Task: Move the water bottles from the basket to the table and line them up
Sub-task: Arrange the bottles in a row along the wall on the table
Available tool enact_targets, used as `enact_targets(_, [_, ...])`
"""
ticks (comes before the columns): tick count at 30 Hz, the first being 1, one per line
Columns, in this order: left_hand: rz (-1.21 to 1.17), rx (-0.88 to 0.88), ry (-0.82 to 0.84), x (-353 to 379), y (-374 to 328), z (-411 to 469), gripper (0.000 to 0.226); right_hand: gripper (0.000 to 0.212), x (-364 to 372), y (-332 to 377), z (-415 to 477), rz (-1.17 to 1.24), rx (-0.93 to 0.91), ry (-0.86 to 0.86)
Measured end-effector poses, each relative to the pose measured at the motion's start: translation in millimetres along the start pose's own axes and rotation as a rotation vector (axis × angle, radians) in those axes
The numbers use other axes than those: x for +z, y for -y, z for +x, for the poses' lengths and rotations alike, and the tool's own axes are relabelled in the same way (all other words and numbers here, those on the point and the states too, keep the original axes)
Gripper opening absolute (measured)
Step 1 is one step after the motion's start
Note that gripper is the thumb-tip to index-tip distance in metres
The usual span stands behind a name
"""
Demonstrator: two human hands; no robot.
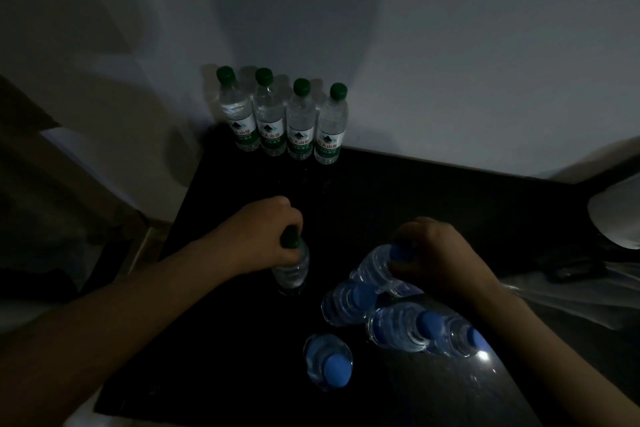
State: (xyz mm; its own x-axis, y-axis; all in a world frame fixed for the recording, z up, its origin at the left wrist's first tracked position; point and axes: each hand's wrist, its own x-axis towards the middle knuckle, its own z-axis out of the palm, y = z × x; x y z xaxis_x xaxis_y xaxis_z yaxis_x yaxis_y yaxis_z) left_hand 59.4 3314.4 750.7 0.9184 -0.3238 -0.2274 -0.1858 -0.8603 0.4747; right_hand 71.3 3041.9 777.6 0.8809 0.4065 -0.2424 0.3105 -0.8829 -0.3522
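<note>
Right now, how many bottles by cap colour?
Green-capped bottles: 5 (4 lined up, 1 in the left hand)
Blue-capped bottles: 5 (1 in the right hand)
Total: 10

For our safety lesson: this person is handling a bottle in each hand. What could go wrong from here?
The right hand grips a blue-capped bottle crowded against its neighbours; lifting it might topple one. The left hand grips a green-capped bottle near its cap only, so it might slip.

A pale wall [450, 45] fills the back; a white object [620, 215] sits far right.
</note>
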Motion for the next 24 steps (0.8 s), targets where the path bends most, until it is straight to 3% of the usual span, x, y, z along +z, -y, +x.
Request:
enact_targets(15, [0.039, 0.090, -0.124, -66.9, -41.1, 124.3, 0.017, 0.024, -57.5, -15.7, 34.0, 0.078, 0.017, -0.167])
enact_targets(24, [0.202, 0.210, -0.054, -80.8, -49.6, 203.0, 0.030, 0.024, -75.5, -37.7, 60.2, 0.091, -0.001, -0.167])
